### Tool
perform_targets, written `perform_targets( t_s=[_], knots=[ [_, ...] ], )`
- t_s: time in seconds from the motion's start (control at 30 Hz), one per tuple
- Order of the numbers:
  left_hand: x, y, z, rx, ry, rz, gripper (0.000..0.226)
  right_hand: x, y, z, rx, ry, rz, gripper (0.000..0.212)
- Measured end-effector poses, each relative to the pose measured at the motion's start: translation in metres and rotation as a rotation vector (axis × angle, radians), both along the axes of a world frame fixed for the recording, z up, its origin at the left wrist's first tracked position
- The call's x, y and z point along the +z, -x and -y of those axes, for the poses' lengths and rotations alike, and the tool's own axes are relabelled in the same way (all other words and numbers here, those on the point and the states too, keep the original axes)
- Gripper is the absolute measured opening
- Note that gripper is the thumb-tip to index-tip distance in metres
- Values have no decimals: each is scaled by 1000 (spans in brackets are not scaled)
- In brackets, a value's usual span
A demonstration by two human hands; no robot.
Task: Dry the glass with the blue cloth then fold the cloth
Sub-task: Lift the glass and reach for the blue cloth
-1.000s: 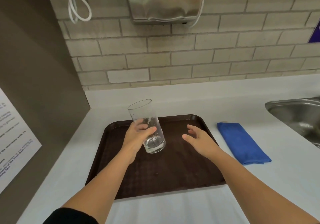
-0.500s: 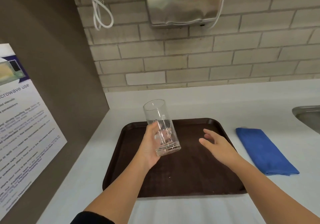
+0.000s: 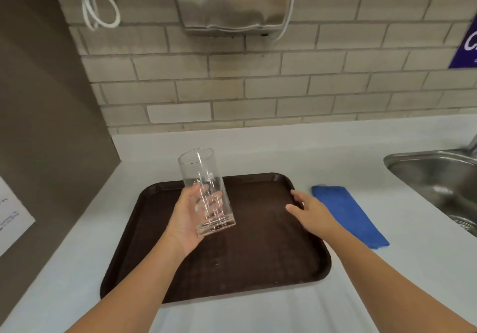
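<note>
My left hand (image 3: 184, 219) grips a tall clear glass (image 3: 204, 178) around its lower half and holds it tilted slightly left, lifted above the dark brown tray (image 3: 258, 268). Water drops show on the glass. My right hand (image 3: 312, 214) hovers open, palm down, over the tray's right edge, with its fingers spread and nothing in it. Just right of that hand, a folded blue cloth (image 3: 353, 211) lies flat on the white counter (image 3: 284, 152), partly covered by my wrist.
A steel sink (image 3: 438, 175) is set into the counter at the right. A metal dispenser (image 3: 232, 2) and a looped white cord (image 3: 95, 7) hang on the brick wall. A dark panel with a printed notice (image 3: 10, 219) closes off the left side.
My left hand has lifted the glass off the tray and tipped it. My right hand has moved right, from mid-tray to its right edge near the cloth.
</note>
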State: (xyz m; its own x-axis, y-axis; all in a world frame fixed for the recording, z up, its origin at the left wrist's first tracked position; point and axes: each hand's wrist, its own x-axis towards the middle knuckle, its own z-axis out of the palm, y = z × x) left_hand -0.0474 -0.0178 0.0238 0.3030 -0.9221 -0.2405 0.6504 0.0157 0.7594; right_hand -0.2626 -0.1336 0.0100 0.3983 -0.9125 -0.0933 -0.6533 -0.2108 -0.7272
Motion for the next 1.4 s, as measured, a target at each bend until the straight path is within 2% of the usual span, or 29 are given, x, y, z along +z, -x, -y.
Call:
perform_targets(
  t_s=[0.13, 0.23, 0.27, 0.33, 0.37, 0.43, 0.57, 0.8, 0.9, 1.0, 1.07, 1.27, 1.4],
  knots=[
    [-2, 1, 6, -7, 4, 8, 28, -8, 32, 28, -70, 131, -192, 52],
    [-5, 0, 11, -35, 26, 17, 26, -19, 52, 47, -49, 276, -424, 53],
    [-5, -1, 13, -47, 40, 18, 29, -22, 57, 53, -40, 303, -500, 54],
    [-6, -1, 17, -78, 60, 29, 53, -26, 65, 62, -35, 279, -614, 59],
    [-7, -1, 20, -78, 56, 37, 53, -27, 68, 66, -30, 250, -649, 62],
    [-10, -1, 25, -67, 62, 24, 29, -31, 71, 68, -16, 200, -682, 69],
    [-14, 3, 32, -55, 34, 25, 30, -47, 75, 66, -3, 112, -694, 82],
    [-13, 10, 34, -67, 1, 23, 30, -61, 75, 61, -72, 235, -659, 51],
    [-11, 12, 32, -71, 3, 23, 33, -50, 71, 61, -143, 160, -538, 46],
    [-8, 14, 31, -90, 3, 24, 45, -17, 71, 57, -239, -8, -201, 42],
    [-3, 16, 32, -79, -21, 14, 34, 0, 73, 56, -299, -3, 41, 38],
    [11, 32, 35, -49, -87, 50, 27, 55, 40, 15, -122, -124, 394, 27],
    [18, 43, 37, -63, -84, 98, 27, 73, -8, -24, -2, 71, 467, 31]
  ],
)
